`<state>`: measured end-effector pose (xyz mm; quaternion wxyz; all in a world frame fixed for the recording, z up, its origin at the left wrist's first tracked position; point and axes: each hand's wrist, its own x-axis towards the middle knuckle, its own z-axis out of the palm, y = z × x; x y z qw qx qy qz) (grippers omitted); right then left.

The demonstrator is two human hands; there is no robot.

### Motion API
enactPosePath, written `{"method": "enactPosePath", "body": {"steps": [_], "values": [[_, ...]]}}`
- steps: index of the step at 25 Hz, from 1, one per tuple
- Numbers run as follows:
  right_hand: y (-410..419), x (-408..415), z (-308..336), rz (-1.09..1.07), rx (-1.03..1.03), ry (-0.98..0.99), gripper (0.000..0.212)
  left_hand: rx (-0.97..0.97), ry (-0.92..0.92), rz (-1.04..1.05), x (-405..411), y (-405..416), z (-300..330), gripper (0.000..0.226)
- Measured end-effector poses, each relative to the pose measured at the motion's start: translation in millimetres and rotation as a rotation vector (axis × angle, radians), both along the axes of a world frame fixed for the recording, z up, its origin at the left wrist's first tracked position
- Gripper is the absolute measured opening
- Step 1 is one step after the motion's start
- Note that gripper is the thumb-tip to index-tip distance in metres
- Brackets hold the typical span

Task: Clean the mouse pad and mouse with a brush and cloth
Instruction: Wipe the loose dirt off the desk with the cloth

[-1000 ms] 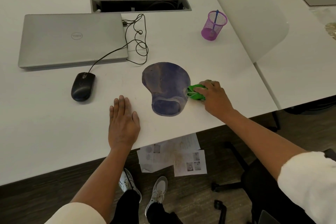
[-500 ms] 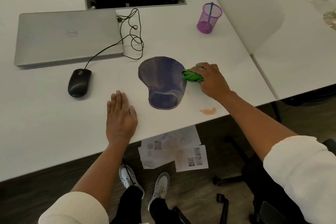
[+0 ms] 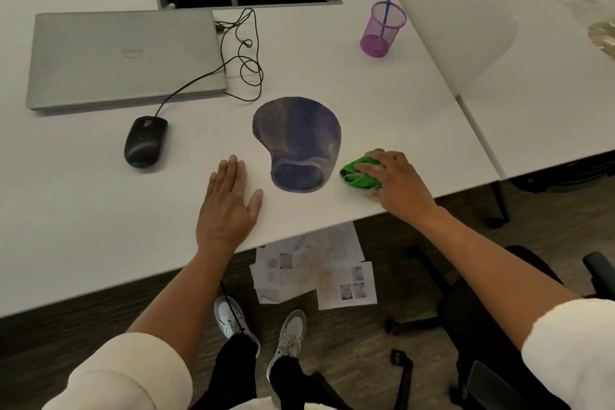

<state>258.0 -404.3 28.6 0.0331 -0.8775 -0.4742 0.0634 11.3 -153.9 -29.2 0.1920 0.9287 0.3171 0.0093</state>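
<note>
Cloth (image 3: 357,174): bunched under your right hand (image 3: 396,181), fingers curled on it, now off the mouse pad (image 3: 298,140) (just beyond your fingertips), wiping table. Left hand (image 3: 229,203): flat, fingers together. Mouse (image 3: 145,141) uncleaned.

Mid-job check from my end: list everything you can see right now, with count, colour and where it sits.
mouse pad: one, purple, stained, desk centre
green cloth: one, on the desk right of the pad's wrist rest
mouse: one, black, wired, left of the pad
laptop: one, grey, closed, far left
cable: one, black, looped beside the laptop
pen cup: one, purple mesh, far right, blue stick inside
desk: one, white
papers: several, white, on the floor
chair: one, black, lower right
shoes: two, pale
left hand: flat on the desk
right hand: gripping the cloth
</note>
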Motion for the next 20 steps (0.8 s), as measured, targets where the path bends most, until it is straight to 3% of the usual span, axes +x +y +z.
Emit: {"method": "enactPosePath", "body": {"steps": [4,13,20], "values": [[4,7,3,-0.116,-0.029,0.018,0.059,0.015,0.016,-0.001,0,0,-1,0.072],[-65,-31,12,-0.032,-0.032,0.084,0.057,0.026,0.010,0.006,-1,-1,-3,0.071],[-22,-23,9,-0.199,-0.019,0.024,0.057,0.035,0.003,0.003,-1,0,-3,0.070]]}}
